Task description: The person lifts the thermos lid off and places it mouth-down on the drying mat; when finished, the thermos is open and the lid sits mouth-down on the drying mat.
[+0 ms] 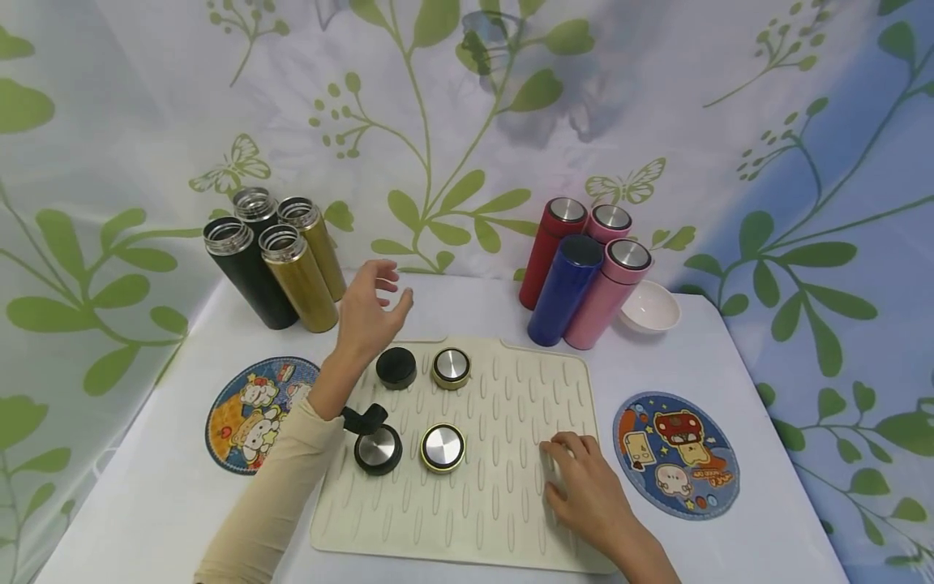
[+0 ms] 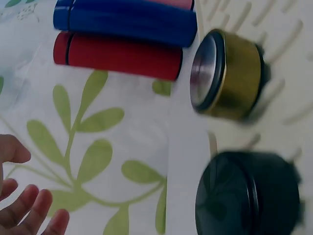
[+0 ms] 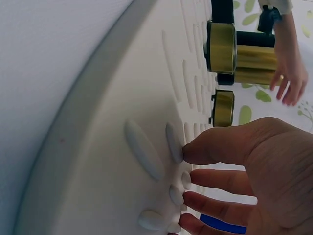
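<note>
My left hand (image 1: 368, 312) is raised over the far left part of a cream ridged mat (image 1: 511, 503), thumb and fingers apart, holding nothing. Beyond it stand lidless flasks: a gold flask (image 1: 299, 280), a second gold one (image 1: 317, 239), a black flask (image 1: 251, 272) and another black one behind. On the mat sit a black lid (image 1: 396, 368), a gold-rimmed lid (image 1: 451, 368), a steel-topped black lid (image 1: 378, 449) and a nearer gold-rimmed lid (image 1: 443, 448). My right hand (image 1: 587, 491) rests with loosely bent fingertips on the mat's right side, gripping nothing.
Lidded flasks stand at the back right: a red flask (image 1: 549, 255), a blue flask (image 1: 565, 292) and two pink flasks (image 1: 607, 296). Beside them is a white bowl (image 1: 651, 308). Round cartoon placemats lie left (image 1: 248, 422) and right (image 1: 674, 454) of the mat.
</note>
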The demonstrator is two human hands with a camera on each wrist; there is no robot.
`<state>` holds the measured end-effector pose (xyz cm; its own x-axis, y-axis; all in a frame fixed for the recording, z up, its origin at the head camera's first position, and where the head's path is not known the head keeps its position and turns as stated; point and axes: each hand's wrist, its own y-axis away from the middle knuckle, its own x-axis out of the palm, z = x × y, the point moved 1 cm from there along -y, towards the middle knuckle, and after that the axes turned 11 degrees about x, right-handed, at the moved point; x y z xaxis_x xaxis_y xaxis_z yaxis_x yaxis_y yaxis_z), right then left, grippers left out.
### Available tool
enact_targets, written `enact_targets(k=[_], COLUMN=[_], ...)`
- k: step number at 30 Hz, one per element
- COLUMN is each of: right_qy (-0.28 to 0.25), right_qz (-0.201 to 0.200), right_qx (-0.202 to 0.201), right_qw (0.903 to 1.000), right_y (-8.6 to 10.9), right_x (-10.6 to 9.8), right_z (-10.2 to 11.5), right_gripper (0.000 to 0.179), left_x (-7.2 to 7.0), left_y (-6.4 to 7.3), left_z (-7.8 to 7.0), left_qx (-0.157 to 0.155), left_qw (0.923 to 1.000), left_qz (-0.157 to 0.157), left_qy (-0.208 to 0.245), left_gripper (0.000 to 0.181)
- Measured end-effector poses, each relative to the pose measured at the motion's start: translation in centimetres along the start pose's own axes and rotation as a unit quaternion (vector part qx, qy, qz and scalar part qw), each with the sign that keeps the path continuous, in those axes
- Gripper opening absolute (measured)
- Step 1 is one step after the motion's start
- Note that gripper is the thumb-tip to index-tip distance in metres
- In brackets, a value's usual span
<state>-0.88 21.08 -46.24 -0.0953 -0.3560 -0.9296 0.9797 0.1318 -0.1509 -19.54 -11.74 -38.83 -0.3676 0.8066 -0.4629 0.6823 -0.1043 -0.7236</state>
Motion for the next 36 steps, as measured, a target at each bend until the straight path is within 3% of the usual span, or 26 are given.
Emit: enact_targets(k=[6,16,23,31,36], right_qy=[0.001,-0.001,0.002,0.002,-0.001], right_qz=[-0.010,0.011,0.008,0.005,0.007], right_qx=[-0.009,0.017,0.020,0.023,0.028], right_qw=[0.9999,0.9998,0.9998,0.9997,0.9996], right_y=[0.0,0.0,-0.1,-0.1,-0.1], right_x=[0.1,-0.2,-0.3,-0.3,-0.2], right_z=[0.0,0.0,0.0,0.1,0.3], right_gripper=[0.048,0.047,0.047,0.047,0.047], left_x=[3.4,7.2,10.1,13.2,15.0], left_y=[-0.6,-2.2,-2.7,-3.5,-4.2], left_z=[-1.2,-3.9,-5.6,-7.3,-8.4], left_qx=[-0.013,-0.010,-0.027,-0.035,-0.043], left_qw=[0.9954,0.9848,0.9709,0.9606,0.9623], left_qz=[0.073,0.140,0.195,0.212,0.207], left_qy=[0.061,0.102,0.137,0.176,0.171], left_gripper=[0.044,0.049,0.056,0.069,0.077])
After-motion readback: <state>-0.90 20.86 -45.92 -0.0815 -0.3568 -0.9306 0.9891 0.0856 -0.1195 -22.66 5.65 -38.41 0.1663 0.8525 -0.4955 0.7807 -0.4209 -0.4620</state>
